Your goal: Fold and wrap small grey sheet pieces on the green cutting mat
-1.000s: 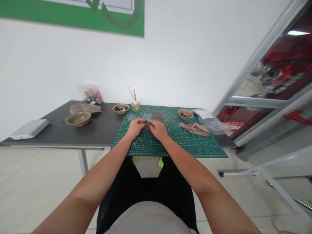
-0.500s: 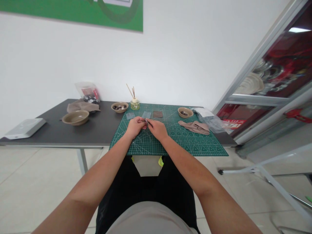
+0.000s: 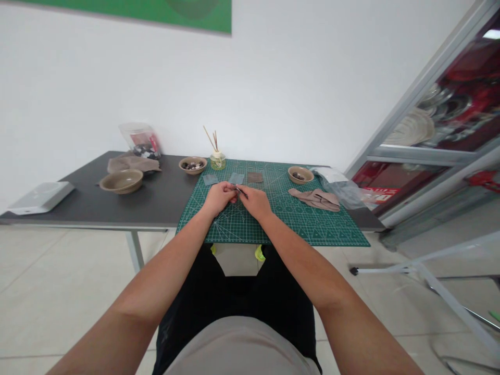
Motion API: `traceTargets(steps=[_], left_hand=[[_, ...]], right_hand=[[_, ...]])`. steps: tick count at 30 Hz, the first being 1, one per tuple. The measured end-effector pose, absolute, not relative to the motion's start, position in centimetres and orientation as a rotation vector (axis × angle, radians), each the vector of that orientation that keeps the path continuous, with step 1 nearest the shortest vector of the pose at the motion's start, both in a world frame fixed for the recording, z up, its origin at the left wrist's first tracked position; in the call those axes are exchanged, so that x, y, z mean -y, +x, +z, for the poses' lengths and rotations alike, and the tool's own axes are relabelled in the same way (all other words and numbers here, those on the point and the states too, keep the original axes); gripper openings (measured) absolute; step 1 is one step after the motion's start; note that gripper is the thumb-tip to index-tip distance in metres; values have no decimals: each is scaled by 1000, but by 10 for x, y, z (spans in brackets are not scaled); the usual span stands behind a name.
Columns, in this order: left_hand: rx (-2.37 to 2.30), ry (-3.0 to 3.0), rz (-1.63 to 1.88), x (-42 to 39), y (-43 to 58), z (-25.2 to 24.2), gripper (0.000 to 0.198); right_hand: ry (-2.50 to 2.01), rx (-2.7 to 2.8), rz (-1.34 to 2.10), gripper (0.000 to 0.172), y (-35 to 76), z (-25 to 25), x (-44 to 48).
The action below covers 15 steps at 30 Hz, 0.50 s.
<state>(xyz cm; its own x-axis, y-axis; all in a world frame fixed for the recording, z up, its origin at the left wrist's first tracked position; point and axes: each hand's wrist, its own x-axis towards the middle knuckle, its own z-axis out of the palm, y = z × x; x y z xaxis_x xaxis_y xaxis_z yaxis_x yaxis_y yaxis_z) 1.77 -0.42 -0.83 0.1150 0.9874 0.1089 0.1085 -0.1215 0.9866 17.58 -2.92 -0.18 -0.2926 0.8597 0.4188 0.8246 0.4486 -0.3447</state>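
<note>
My left hand (image 3: 219, 198) and my right hand (image 3: 254, 201) meet above the green cutting mat (image 3: 269, 229). The fingers of my right hand are closed around a thin dark stick-like tool (image 3: 242, 192), its tip pointing at my left fingertips. My left hand is pinched, and what it holds is too small to make out. Just beyond my hands lie two greyish translucent squares (image 3: 210, 179) and a brown square (image 3: 255, 177). A crumpled beige cloth (image 3: 315, 199) rests on the mat to the right.
Small bowls with dark and pale pebble-like pieces stand at the left (image 3: 192, 172) and right (image 3: 300, 180), beside a reed diffuser (image 3: 217, 161). Farther left are a larger bowl (image 3: 121, 188), a plastic bag (image 3: 140, 141) and a white box (image 3: 40, 198). Clear plastic (image 3: 344, 191) lies right.
The view has tipped slightly downward, so the table sits higher in the picture. My hands stay together, with the dark tool still in the right and only small finger shifts.
</note>
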Motion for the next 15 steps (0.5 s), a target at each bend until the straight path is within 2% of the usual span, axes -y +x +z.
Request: traceTargets(steps=[10, 15], left_hand=[[-1146, 1413, 1153, 3, 18, -9, 10], [-1160, 1453, 1164, 3, 17, -10, 9]], right_hand=[[-1346, 2141, 88, 32, 176, -6, 27], [-1389, 2198, 37, 36, 176, -4, 28]])
